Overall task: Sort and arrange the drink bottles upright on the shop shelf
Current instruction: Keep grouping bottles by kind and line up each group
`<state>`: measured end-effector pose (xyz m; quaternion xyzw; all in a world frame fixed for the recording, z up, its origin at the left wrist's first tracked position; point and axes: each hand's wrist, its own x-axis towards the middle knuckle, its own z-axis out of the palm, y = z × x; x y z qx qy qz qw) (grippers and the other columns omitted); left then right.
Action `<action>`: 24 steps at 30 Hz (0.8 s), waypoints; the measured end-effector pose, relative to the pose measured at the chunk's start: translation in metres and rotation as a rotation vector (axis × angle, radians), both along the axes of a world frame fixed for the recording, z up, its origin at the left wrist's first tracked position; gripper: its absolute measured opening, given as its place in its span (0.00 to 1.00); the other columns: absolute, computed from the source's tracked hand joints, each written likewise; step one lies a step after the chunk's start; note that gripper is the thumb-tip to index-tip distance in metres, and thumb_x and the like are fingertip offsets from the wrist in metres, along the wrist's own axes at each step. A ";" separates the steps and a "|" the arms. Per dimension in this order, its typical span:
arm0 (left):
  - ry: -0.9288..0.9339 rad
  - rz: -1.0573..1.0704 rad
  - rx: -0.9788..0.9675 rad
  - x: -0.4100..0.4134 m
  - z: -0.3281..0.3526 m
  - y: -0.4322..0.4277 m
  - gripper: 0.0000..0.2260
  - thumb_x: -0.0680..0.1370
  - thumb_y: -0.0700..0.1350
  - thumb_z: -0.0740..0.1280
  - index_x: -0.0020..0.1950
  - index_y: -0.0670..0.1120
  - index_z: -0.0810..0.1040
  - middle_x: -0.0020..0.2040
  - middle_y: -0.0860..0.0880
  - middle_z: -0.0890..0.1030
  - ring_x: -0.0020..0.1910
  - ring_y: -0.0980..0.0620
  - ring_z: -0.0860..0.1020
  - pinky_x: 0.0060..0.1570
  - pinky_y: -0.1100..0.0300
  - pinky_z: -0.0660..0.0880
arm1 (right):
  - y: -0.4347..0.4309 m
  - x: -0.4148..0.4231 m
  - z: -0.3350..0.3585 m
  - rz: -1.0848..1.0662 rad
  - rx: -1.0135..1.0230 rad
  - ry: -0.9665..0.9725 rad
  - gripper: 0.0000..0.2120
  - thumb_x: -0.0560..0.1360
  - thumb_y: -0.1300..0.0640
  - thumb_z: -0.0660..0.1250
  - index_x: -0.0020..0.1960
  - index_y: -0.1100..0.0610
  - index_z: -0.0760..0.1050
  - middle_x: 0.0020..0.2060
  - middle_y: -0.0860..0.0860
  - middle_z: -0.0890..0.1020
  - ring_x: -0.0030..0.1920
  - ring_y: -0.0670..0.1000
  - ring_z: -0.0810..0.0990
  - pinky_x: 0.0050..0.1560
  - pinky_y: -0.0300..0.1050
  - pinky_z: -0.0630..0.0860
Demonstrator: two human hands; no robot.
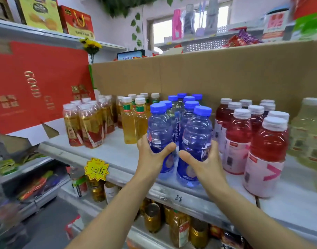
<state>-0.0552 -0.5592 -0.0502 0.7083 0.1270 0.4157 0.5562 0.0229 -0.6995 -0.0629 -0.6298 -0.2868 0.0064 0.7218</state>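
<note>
Two blue-capped bottles of blue drink stand upright at the front of the grey shelf. My left hand grips the left blue bottle low on its body. My right hand grips the right blue bottle, thumb across its front. Behind them stand several more blue bottles in two rows. Amber tea bottles and yellow drink bottles stand to the left. Red drink bottles with white caps stand to the right.
A brown cardboard wall backs the shelf. A red gift box leans at the left. Pale yellow-green bottles fill the far right. A yellow price tag hangs on the shelf edge. Jars fill the shelf below.
</note>
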 end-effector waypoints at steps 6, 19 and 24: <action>0.054 -0.120 -0.070 0.022 -0.003 0.026 0.36 0.62 0.60 0.79 0.66 0.57 0.70 0.64 0.48 0.77 0.58 0.53 0.81 0.59 0.46 0.79 | 0.022 0.011 -0.003 -0.030 -0.024 -0.050 0.37 0.64 0.59 0.82 0.65 0.48 0.65 0.55 0.44 0.81 0.50 0.37 0.82 0.46 0.29 0.76; 0.076 -0.098 0.290 -0.025 -0.004 0.003 0.33 0.78 0.44 0.71 0.70 0.71 0.56 0.68 0.75 0.64 0.68 0.75 0.63 0.62 0.77 0.64 | -0.022 -0.022 0.001 -0.127 -0.400 -0.240 0.39 0.76 0.52 0.71 0.78 0.43 0.52 0.75 0.39 0.59 0.74 0.42 0.61 0.73 0.47 0.63; -0.006 -0.174 0.374 -0.036 -0.006 -0.054 0.25 0.78 0.45 0.71 0.73 0.56 0.68 0.68 0.61 0.72 0.69 0.62 0.70 0.66 0.65 0.70 | -0.075 -0.042 -0.003 -0.297 -0.312 -0.417 0.24 0.76 0.62 0.71 0.69 0.50 0.71 0.64 0.42 0.74 0.62 0.40 0.75 0.56 0.36 0.76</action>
